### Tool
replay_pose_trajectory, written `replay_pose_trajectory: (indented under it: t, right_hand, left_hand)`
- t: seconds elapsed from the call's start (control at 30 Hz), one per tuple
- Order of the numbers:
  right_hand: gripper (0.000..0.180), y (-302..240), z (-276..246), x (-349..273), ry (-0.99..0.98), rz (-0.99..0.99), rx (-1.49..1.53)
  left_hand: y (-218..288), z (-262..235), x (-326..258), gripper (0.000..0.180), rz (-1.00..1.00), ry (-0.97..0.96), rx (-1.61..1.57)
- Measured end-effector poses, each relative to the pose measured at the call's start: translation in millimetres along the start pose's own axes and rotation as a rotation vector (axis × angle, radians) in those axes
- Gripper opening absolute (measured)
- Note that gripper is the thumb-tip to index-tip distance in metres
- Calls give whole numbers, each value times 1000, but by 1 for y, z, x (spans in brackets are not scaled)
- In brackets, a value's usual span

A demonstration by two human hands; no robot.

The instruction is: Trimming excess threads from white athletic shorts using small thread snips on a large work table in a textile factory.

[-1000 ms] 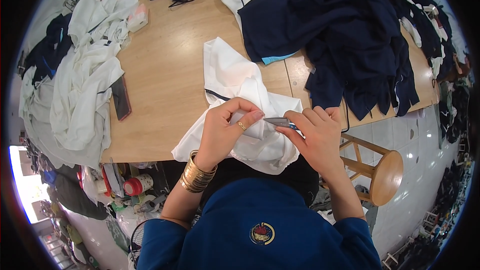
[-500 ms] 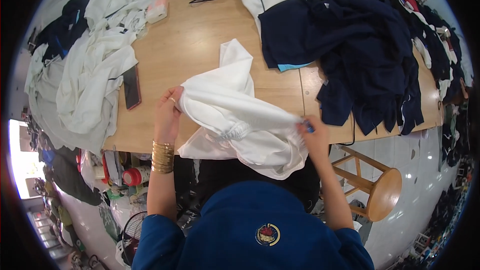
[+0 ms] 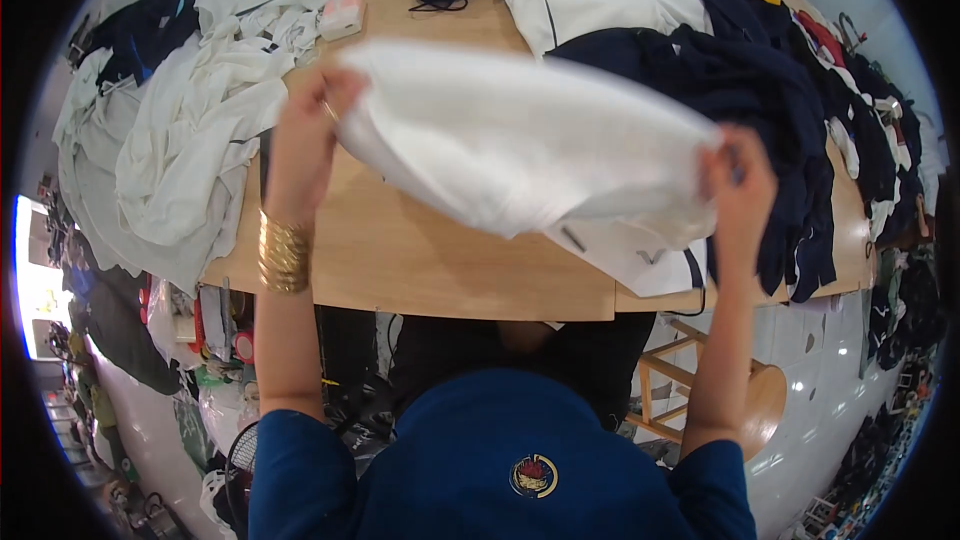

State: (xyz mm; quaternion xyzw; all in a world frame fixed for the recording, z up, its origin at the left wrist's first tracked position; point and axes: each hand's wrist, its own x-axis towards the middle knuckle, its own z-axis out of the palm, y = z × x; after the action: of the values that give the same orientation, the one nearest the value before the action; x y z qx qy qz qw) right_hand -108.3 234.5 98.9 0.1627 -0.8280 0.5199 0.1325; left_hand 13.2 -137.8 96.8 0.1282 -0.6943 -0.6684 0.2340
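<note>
Nearest the camera, a dark blue top (image 3: 500,460) with a small round emblem is seen on the person, and both forearms are raised from it. A stack of gold bangles (image 3: 283,253) is worn on the left wrist. The left hand (image 3: 305,135) is closed on one edge of a white garment (image 3: 520,150), its fingers curled into the cloth; the right hand (image 3: 738,185) is pinched on the opposite edge. The garment is held stretched between the two hands, lifted clear above the wooden table (image 3: 420,255), its lower part hanging blurred toward the table's near edge. A wooden stool (image 3: 745,405) is seen below the table at the right. Further out, a heap of white clothes (image 3: 190,140) is piled on the left, and a heap of navy clothes (image 3: 760,90) is spread across the right.
</note>
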Motion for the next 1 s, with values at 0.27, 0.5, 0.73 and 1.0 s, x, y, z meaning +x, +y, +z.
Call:
replay_pose_trajectory:
  t: [0.27,0.5,0.73,1.0]
  right_hand:
    - [29,54,17,-115,-477,96,-266]
    - [16,41,-10,-113,-336,104,-319]
    - [9,24,2,-112,-288,53,-390]
    - [30,-17,49,-98,-474,-128,-159]
  left_hand:
    - [-109,-74,-79,12,-266,82,516]
    - [-73,-90,-104,11,-321,-130,929]
    - [-101,-58,-42,30,-137,104,544]
    - [-152,-20,65,40,-428,-65,100]
